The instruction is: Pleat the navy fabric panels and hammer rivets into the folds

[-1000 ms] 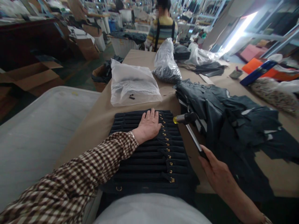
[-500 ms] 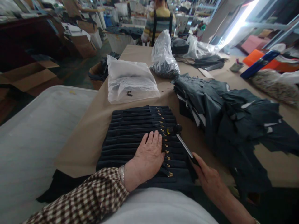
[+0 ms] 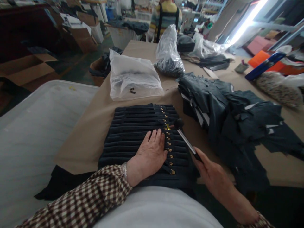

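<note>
Dark fabric pieces with zippers (image 3: 133, 126) lie overlapped in a row on the table, their gold zipper pulls (image 3: 169, 149) lined up along the right side. My left hand (image 3: 152, 153) rests flat on them, fingers stretched out just left of the pulls. In my right hand (image 3: 211, 171) is a small hammer (image 3: 186, 141), gripped by its dark handle. The hammer's head, black with a yellow face, is over the pulls beyond my left fingertips; whether it touches one I cannot tell.
A white plastic bag (image 3: 135, 76) with small dark bits on it lies behind the pieces. Beside it stands a filled clear bag (image 3: 169, 60). Dark cut fabric (image 3: 220, 107) is heaped at right, a white bin (image 3: 47, 126) stands at left. A person (image 3: 163, 19) is beyond the table.
The hammer head has shifted slightly up the row of zipper pulls, away from me. My left hand stays flat on the pieces. The whole view has tilted a little.
</note>
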`<state>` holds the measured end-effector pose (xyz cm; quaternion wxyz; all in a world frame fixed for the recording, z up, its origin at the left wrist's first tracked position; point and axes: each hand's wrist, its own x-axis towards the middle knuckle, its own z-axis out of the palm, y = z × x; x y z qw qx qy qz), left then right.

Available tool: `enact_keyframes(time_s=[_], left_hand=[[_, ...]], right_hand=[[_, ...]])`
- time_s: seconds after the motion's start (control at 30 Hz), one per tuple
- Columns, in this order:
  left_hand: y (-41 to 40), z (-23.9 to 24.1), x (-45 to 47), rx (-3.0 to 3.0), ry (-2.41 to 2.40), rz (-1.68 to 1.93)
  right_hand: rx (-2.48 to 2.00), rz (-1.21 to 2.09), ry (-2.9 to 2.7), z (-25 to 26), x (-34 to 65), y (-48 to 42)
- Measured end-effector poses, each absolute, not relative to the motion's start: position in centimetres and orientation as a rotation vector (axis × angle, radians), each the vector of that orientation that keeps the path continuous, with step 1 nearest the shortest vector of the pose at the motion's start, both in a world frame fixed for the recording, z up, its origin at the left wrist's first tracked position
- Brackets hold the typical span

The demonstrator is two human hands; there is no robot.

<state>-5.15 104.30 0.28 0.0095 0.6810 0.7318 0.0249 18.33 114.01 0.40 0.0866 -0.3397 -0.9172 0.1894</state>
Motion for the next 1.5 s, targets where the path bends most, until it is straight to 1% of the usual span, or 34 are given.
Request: enact_keyframes(time_s=[0.13, 0.3, 0.4, 0.5, 0.67, 0.87, 1.07, 1.23, 1.4, 1.5], left_hand=[[104.3, 0.1, -5.2, 2.099, 2.289, 0.093], [104.2, -0.1, -5.2, 2.090, 2.298, 0.113], [104.2, 0.0, -5.2, 2.085, 2.294, 0.140], [104.2, 0.0, -5.2, 2.097, 2.272, 0.134], [104.2, -0.1, -5.2, 2.089, 2.269, 0.109], [104.2, -0.1, -5.3, 2.103, 2.264, 0.129], [104.1, 0.1, -5.3, 2.121, 2.261, 0.111], [104.5, -0.2, -5.7, 2.144, 2.290, 0.113], [106.9, -0.8, -7.9, 2.106, 2.360, 0.121], [108.1, -0.4, -9.1, 2.069, 2.354, 0.096]], right_hand=[[-0.987, 0.485, -2.606, 0.5, 19.3, 113.3], [-1.118, 0.505, -2.847, 0.6, 19.4, 113.4], [-1.033, 0.441, -2.749, 1.4, 19.8, 112.8], [-0.965, 0.387, -2.630, 1.0, 20.4, 111.9], [-1.079, 0.422, -2.838, -0.1, 21.1, 112.0], [-0.963, 0.353, -2.659, 1.1, 21.8, 110.9], [-1.113, 0.529, -2.821, -0.2, 22.2, 110.7], [-1.213, 0.715, -2.583, 0.9, 21.5, 112.1], [-1.249, 1.059, -2.383, 2.1, 19.0, 113.1], [-1.245, 1.015, -2.435, 2.2, 17.8, 113.7]])
